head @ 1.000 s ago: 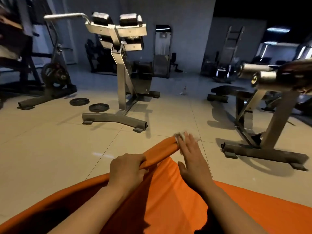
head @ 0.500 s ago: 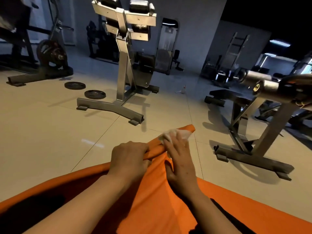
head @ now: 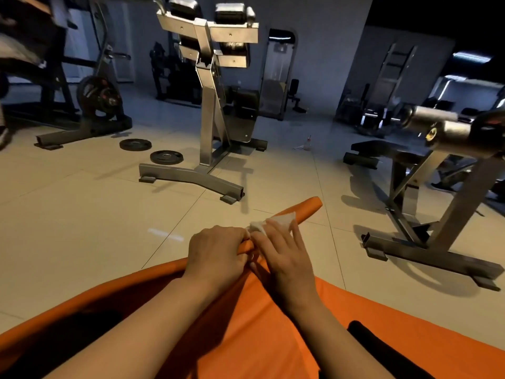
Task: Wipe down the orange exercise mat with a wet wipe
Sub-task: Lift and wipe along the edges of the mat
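The orange exercise mat [head: 259, 318] lies across the tiled floor at the bottom of the view, and its far edge is curled into a roll [head: 303, 207]. My left hand [head: 216, 248] grips that rolled edge from above, fingers curled over it. Beside it, my right hand [head: 284, 253] lies on the roll with straight fingers and presses the white wet wipe [head: 276, 221] onto it. Part of the wipe shows beyond my fingertips; the rest is under the hand.
A steel gym machine [head: 207, 105] stands just beyond the mat, with two weight plates [head: 153, 151] on the floor to its left. Another machine frame [head: 426, 214] stands close on the right. A small bottle [head: 308, 143] sits farther back. More equipment lines the walls.
My right hand with the wipe has slid back along the rolled edge toward my left hand, so more of the roll's far end shows. The left hand keeps its grip.
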### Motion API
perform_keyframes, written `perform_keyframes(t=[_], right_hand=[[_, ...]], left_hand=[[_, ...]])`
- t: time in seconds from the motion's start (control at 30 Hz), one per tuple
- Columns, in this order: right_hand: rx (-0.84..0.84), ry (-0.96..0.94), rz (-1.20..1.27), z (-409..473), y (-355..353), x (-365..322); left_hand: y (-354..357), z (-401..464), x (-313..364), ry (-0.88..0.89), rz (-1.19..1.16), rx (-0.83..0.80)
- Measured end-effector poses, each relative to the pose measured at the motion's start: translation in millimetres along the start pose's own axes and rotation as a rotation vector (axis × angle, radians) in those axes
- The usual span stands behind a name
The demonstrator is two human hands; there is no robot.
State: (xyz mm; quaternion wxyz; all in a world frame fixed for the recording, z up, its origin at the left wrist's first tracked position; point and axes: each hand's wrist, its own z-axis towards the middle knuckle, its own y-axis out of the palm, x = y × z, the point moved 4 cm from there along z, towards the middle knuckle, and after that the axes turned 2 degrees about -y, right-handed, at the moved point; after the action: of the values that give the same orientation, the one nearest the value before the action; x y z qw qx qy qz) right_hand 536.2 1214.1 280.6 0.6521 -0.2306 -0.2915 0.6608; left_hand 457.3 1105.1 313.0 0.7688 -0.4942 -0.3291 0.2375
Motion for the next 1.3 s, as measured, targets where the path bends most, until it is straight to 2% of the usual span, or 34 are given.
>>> perform_keyframes(t=[0.1, 0.23, 0.4, 0.57, 0.63, 0.67, 0.77, 0.8, 0.87, 1.0, 1.07, 1.1, 1.23, 1.3], right_hand=[[0.023, -0.007, -0.108, 2.3, 2.7, 27.9], [0.047, 0.149, 0.02, -3.2, 9.0, 55.2], [0.002, 0.286, 0.275, 2.7, 26.2, 31.3], [-0.217, 0.041, 0.348, 5.9, 44.3, -30.7], [-0.208, 0.011, 0.277, 7.5, 45.1, -24.8], [-0.182, 0.064, 0.24, 8.9, 43.7, -11.8], [-0.166, 0.38, 0.205, 4.9, 40.3, 37.3], [-0.191, 0.402, 0.203, 1.8, 42.6, 41.5], [-0.21, 0.333, 0.217, -1.6, 48.6, 27.6], [-0.064, 0.181, 0.253, 8.6, 52.7, -20.7], [-0.123, 0.064, 0.239, 17.4, 55.8, -24.2], [-0.14, 0.069, 0.216, 18.8, 57.0, -15.8], [-0.114, 0.426, 0.212, 9.9, 52.8, 28.0], [-0.112, 0.429, 0.262, 7.3, 49.4, 19.0]], left_hand=[[-1.4, 1.3, -7.8, 0.044, -0.099, -0.126], [-7.3, -0.3, -47.7, -0.045, 0.104, -0.271], [-3.3, -6.4, -61.0, -0.059, 0.174, -0.239], [4.3, -6.9, -57.8, -0.076, 0.219, -0.142], [6.1, -4.6, -60.9, -0.09, 0.2, -0.149], [6.5, -3.8, -61.0, -0.089, 0.186, -0.153], [6.4, -1.2, -55.6, -0.069, 0.169, -0.146], [6.2, 0.3, -53.7, -0.067, 0.169, -0.135], [5.6, 2.8, -51.6, -0.08, 0.168, -0.125], [4.5, 4.1, -47.9, -0.069, 0.205, -0.122], [4.8, 5.0, -45.7, -0.064, 0.218, -0.117], [6.3, 4.8, -44.2, -0.062, 0.221, -0.12], [16.3, 1.1, -35.8, -0.036, 0.233, -0.145], [16.6, 2.0, -35.3, -0.039, 0.241, -0.148]])
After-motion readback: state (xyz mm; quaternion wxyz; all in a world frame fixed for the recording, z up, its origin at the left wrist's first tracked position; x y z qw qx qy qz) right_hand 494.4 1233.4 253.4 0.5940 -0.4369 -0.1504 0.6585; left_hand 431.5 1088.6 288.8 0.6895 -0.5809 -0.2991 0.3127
